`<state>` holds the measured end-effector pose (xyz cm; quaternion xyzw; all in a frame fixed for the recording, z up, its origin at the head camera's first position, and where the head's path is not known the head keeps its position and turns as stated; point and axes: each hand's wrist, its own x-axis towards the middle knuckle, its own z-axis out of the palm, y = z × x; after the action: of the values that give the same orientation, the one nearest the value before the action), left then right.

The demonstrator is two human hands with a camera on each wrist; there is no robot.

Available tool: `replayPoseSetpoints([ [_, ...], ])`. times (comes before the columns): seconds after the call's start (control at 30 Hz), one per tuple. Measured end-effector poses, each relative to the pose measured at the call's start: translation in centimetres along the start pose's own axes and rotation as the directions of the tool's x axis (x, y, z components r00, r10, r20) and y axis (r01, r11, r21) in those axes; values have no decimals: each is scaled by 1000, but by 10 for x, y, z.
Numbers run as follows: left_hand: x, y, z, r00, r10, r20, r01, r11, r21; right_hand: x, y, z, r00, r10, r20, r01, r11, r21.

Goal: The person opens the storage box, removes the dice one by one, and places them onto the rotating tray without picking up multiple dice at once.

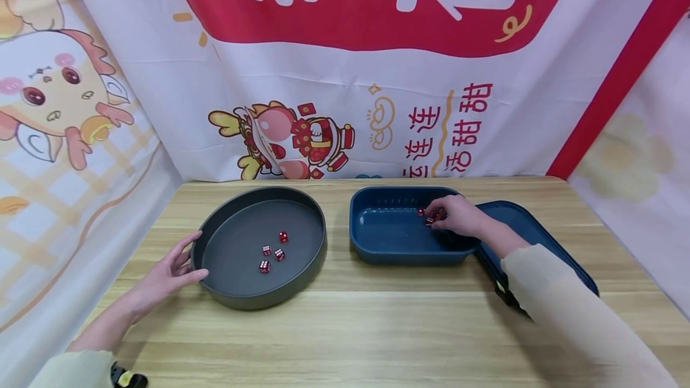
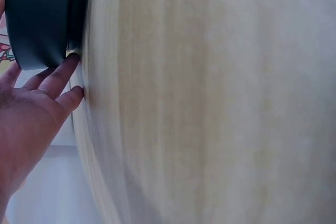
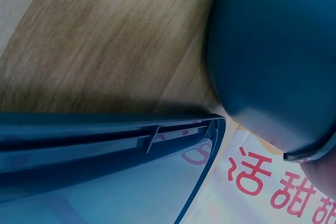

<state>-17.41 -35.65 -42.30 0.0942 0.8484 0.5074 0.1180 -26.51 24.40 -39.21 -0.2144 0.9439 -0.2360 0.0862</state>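
A person seated at a wooden surface [image 1: 377,316], backed by a festive red-and-white banner [image 1: 377,76], works small red dice between two containers: a round dark grey tray [image 1: 215,289] on the left, where four dice [image 1: 272,251] lie loose near the middle, and a rectangular blue tub [image 1: 399,253] on the right, its lid [image 1: 539,238] lying just beside and partly under the forearm. The right hand [image 1: 458,215] reaches over the tub's far right corner with its fingers curled round at least two dice [image 1: 429,219] (how many sit inside the grip cannot be told from the head view, and the right wrist view shows only tub, lid and surface). The left hand [image 1: 169,271] rests on the surface against the tray's outer wall, fingers [image 2: 63,74] straight and relaxed, touching the rim and gripping nothing. Judged from this, the step in hand is gathering dice out of the tub, and doing it well seems to call for a closed pinch before the hand lifts, since pieces this small slip easily between fingertips. Clearing the tub's wall fully before crossing would avoid knocking a die loose. The steadying touch at the tray looks worth holding, as the light tray could slide when dice land in it; a low release near its middle should limit bouncing.
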Motion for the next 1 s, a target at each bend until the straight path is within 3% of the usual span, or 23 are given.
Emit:
replayPoseSetpoints([
  [0.53,0,3,2,1000,-14,-4,14,1000,5,7,1,5,997,-48,61,48,999,9],
  [1.0,1,-1,2,1000,-6,-12,6,1000,16,11,2,13,997,-73,-8,73,997,-8],
])
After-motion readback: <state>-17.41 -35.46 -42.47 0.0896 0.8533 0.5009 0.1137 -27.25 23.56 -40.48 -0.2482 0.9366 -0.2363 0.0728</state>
